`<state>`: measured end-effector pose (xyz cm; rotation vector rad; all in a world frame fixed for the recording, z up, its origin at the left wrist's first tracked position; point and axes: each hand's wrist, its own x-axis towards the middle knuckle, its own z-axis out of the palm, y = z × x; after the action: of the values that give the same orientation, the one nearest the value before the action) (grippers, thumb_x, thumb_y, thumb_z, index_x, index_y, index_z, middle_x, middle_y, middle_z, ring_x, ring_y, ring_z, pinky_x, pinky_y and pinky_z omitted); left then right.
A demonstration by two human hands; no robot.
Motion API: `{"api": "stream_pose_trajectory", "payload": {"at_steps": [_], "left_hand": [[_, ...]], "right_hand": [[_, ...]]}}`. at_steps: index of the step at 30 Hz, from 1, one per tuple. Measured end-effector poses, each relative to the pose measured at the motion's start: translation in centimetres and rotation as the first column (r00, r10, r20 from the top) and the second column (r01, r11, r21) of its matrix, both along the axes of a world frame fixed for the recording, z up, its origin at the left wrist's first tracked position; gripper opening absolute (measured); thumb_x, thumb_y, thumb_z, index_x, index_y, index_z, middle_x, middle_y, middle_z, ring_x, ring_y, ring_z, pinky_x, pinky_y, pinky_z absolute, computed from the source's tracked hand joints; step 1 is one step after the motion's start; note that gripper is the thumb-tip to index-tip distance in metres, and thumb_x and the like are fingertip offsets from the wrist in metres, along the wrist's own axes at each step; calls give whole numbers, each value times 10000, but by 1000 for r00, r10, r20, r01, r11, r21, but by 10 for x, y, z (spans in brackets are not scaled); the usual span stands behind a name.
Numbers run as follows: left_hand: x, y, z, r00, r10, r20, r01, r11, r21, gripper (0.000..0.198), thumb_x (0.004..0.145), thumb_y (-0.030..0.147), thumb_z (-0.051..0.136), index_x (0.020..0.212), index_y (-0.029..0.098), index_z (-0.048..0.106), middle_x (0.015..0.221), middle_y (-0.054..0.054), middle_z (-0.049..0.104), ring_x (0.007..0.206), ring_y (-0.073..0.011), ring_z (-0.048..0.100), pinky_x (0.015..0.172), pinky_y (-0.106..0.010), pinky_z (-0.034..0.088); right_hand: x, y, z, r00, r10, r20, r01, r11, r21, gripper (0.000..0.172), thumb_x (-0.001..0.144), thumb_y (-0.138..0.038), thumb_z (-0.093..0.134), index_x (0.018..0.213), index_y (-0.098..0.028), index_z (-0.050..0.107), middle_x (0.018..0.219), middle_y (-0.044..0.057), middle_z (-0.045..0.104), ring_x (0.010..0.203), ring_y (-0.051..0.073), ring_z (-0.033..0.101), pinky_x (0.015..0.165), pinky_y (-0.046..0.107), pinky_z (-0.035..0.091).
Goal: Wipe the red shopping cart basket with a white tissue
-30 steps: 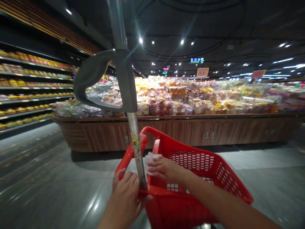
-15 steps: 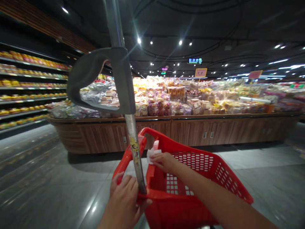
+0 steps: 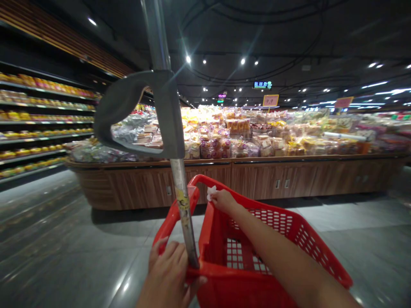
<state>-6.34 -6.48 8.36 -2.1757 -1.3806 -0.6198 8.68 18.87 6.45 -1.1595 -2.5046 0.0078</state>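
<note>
My left hand (image 3: 168, 271) grips the near corner of the red shopping cart (image 3: 244, 273), its fingers wrapped over the red handle bar. Pinched in my right hand (image 3: 224, 201) is a white tissue (image 3: 211, 191), pressed to the upper edge of the cart's inner panel at the far side. A metal pole (image 3: 188, 222) with a worn yellow sticker rises from the cart beside my left hand. Higher up, that pole carries a grey plastic loop handle (image 3: 171, 113). The cart's basket has slotted red walls and a grid floor; my right forearm covers part of it.
Beyond the cart stands a long wooden display counter (image 3: 257, 175) heaped with packaged food (image 3: 224, 132). Shelves of jars and packets (image 3: 38, 124) line the left side. Grey tiled floor (image 3: 105, 244) surrounds the cart. Price signs (image 3: 270, 101) stand above the goods.
My right hand has slid the tissue away from me and upward along the panel's edge, toward its far end. My left hand stays on the cart. The view has shifted slightly.
</note>
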Motion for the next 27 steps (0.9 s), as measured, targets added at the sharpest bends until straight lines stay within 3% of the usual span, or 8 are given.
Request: {"api": "stream_pose_trajectory", "payload": {"at_steps": [7, 12, 16, 18, 23, 27], "left_hand": [[3, 1, 2, 999, 26, 41, -26, 1000, -6, 161, 717, 377, 596, 735, 222, 556, 762, -9, 613, 786, -226, 516, 864, -442, 241], [6, 1, 4, 989, 79, 122, -68, 993, -92, 198, 702, 410, 612, 696, 216, 570, 731, -8, 602, 770, -220, 515, 829, -421, 268], [8, 1, 7, 980, 110, 165, -86, 985, -148, 205, 697, 423, 620, 692, 222, 583, 736, -7, 607, 789, -224, 523, 837, -424, 278], [9, 1, 8, 981, 117, 156, -92, 983, -157, 203, 710, 423, 608, 692, 222, 585, 737, -11, 608, 791, -224, 524, 835, -423, 283], [10, 2, 8, 986, 109, 126, -93, 988, -122, 220, 722, 431, 596, 690, 214, 582, 727, -23, 609, 770, -221, 521, 819, -414, 301], [10, 3, 10, 985, 132, 113, -116, 983, -139, 209, 723, 424, 592, 696, 216, 595, 745, -28, 622, 799, -238, 533, 833, -431, 302]], "right_hand": [[-1, 5, 10, 999, -38, 25, 40, 996, -82, 309, 898, -321, 535, 1163, -162, 529, 1157, 79, 556, 972, 203, 580, 813, 404, 502], [6, -29, 5, 997, 71, -43, -74, 996, -55, 214, 894, -230, 498, 1020, -205, 669, 1053, 71, 672, 989, 198, 612, 878, 291, 457], [12, -56, 4, 981, 149, -124, -152, 988, -11, 275, 888, -190, 458, 1060, -211, 672, 1199, 64, 623, 1065, 200, 594, 907, 278, 444], [12, -69, 4, 971, 185, -153, -186, 982, 5, 284, 877, -169, 454, 1036, -206, 686, 1175, 59, 639, 1047, 193, 609, 906, 276, 449], [12, -98, -1, 902, 384, -198, -388, 922, 19, 236, 814, -163, 549, 966, -244, 711, 1065, -22, 694, 999, 128, 634, 903, 191, 444], [13, -100, -7, 894, 330, -302, -333, 942, 43, 259, 843, -141, 509, 1021, -172, 694, 1172, 63, 637, 1077, 168, 599, 954, 260, 433]]}}
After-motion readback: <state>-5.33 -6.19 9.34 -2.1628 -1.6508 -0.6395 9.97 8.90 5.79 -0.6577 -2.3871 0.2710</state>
